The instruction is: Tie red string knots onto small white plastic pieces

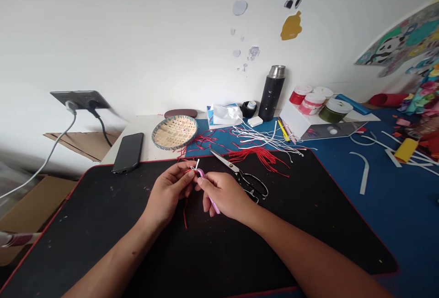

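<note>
My left hand (168,192) pinches a short white cord (196,165) at its fingertips, and a thin red thread (185,214) hangs below that hand. My right hand (223,195) grips a slim pink tool (211,200), whose tip meets the white cord between my fingers. Just right of my right hand lie open black-handled scissors (247,181), their steel blades pointing up and left. Loose red cords (259,158) and a bundle of white cords (264,135) spread across the far edge of the black desk mat (85,229).
A black phone (127,153) and a woven bamboo basket (174,132) sit at the back left. Behind them stand a tissue pack, a black thermos (271,93) and several paint jars. Paper strips and scraps cover a blue mat (387,197) on the right. A charger cable runs from a wall socket at left.
</note>
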Demonstrator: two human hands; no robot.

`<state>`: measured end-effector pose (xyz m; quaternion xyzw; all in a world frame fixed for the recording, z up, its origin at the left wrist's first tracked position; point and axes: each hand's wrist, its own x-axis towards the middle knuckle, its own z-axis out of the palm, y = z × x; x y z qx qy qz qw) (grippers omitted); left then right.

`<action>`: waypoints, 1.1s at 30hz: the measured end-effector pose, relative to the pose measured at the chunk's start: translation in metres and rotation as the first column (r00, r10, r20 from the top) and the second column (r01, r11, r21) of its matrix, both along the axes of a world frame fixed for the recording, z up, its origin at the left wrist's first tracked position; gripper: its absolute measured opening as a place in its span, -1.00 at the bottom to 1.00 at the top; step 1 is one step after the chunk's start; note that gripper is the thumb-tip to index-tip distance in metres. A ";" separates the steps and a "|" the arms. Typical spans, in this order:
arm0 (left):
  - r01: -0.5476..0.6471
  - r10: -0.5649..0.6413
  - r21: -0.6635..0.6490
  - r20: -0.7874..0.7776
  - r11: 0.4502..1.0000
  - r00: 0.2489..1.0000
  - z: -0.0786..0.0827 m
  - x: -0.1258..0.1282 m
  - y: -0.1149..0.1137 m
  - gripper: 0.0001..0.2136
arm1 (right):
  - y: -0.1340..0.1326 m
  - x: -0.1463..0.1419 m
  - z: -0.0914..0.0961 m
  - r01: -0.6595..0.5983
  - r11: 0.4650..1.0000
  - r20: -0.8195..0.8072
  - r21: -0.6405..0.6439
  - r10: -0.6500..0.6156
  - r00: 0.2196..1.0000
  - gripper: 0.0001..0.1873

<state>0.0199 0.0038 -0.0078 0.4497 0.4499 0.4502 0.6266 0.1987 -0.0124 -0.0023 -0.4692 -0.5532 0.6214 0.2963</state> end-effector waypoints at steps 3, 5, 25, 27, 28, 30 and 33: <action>0.009 -0.009 0.007 0.030 1.000 1.000 0.005 -0.001 0.000 -0.61 | 0.001 0.003 0.004 0.046 0.998 -0.028 0.043 -0.045 0.999 -0.66; 0.010 -0.011 0.012 0.059 1.000 0.998 0.008 -0.001 0.001 -0.59 | 0.002 0.005 0.006 0.080 0.995 -0.040 0.064 -0.077 0.996 -0.66; 0.081 -0.068 -0.074 0.157 0.994 0.985 0.020 0.003 -0.002 -0.65 | 0.011 0.003 0.000 0.242 0.966 -0.359 -0.096 -0.260 0.896 -0.58; 0.096 -0.083 -0.082 0.154 0.992 0.985 0.020 0.004 -0.002 -0.65 | 0.011 0.003 -0.002 0.226 0.970 -0.355 -0.092 -0.244 0.902 -0.60; 0.099 -0.085 -0.085 0.152 0.991 0.985 0.020 0.004 -0.002 -0.64 | 0.010 0.002 -0.002 0.222 0.971 -0.351 -0.089 -0.239 0.906 -0.62; 0.097 -0.083 -0.087 0.149 0.991 0.985 0.019 0.004 -0.003 -0.63 | 0.010 0.002 -0.004 0.220 0.972 -0.340 -0.081 -0.235 0.911 -0.64; 0.091 -0.078 -0.088 0.144 0.992 0.987 0.018 0.004 -0.002 -0.63 | 0.010 0.003 -0.004 0.219 0.973 -0.330 -0.077 -0.232 0.915 -0.65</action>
